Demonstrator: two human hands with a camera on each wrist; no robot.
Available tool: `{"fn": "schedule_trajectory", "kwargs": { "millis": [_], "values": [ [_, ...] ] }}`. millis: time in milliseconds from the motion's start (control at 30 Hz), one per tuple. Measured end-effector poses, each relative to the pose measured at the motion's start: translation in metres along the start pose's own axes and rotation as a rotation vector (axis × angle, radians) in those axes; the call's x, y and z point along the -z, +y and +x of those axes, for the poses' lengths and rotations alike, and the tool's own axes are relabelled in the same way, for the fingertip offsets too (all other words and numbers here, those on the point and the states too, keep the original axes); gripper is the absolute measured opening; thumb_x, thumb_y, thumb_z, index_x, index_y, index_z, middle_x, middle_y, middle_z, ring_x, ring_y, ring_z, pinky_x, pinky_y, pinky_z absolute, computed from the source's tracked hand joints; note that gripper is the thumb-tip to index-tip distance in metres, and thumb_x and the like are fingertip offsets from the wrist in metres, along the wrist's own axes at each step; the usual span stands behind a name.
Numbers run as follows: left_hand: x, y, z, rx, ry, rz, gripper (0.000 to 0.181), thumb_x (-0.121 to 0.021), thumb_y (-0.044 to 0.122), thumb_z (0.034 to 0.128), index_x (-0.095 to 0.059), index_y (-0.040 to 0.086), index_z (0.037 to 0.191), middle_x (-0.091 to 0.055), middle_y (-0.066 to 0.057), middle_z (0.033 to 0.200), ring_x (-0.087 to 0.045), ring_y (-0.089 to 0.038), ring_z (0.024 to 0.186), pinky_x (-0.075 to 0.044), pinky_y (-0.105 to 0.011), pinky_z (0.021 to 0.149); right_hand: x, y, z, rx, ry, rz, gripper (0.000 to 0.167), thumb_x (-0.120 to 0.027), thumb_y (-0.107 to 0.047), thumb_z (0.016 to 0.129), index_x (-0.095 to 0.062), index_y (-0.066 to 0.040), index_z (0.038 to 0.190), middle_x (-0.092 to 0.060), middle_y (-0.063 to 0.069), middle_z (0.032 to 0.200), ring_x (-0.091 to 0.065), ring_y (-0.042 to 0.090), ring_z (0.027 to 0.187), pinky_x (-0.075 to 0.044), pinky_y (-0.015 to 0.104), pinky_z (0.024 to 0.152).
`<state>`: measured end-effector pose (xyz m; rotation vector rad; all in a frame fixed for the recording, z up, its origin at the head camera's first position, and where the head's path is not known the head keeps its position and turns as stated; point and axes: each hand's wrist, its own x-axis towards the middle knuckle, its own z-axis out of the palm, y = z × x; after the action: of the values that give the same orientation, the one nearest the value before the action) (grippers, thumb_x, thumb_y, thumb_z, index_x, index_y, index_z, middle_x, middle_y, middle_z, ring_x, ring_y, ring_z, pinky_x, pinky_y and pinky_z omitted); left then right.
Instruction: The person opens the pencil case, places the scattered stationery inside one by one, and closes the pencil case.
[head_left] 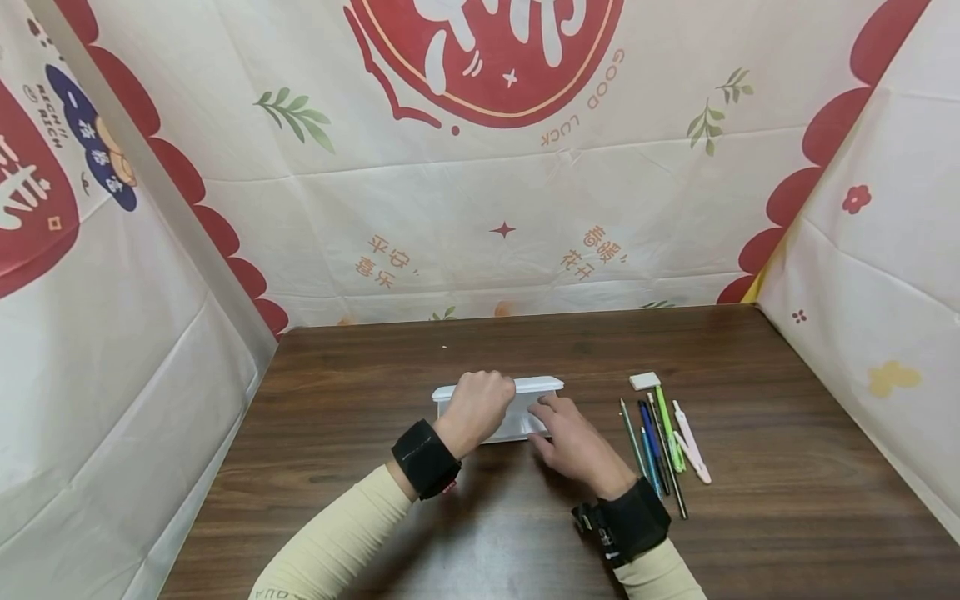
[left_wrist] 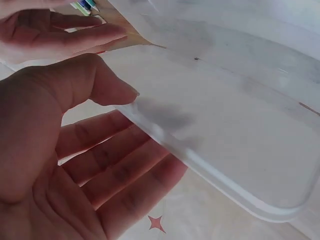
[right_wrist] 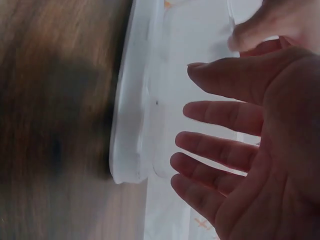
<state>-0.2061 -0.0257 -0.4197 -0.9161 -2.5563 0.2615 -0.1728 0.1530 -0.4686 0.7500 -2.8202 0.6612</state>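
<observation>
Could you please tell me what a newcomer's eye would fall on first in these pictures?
Probably the big red emblem at the top centre of the pale cloth backdrop. Next, near the middle of the dark wooden table, comes the white case, its rim gripped by the left hand, with the right hand close by. To the right lie pens and pencils and a white eraser.
</observation>
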Motion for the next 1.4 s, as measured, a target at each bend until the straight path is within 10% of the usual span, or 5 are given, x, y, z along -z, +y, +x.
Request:
{"fn": "schedule_trajectory", "kwargs": {
  "millis": [1400],
  "values": [
    [0.006,-0.025,0.015,0.032,-0.029,-0.039,0.015,-0.066,0.006,0.092,-0.076,0.013,0.083,-0.069,-0.002,0.073,-0.063,-0.014,0.061,-0.052,-0.028,0.049,-0.006,-0.005,0.001,-0.119,-0.215,0.025,0.036,-0.068,-0.016,0.092,-0.066,0.005,0.121,-0.062,0.019,0.114,-0.056,0.034,0.11,-0.048,0.048,0.095]
  ]
}}
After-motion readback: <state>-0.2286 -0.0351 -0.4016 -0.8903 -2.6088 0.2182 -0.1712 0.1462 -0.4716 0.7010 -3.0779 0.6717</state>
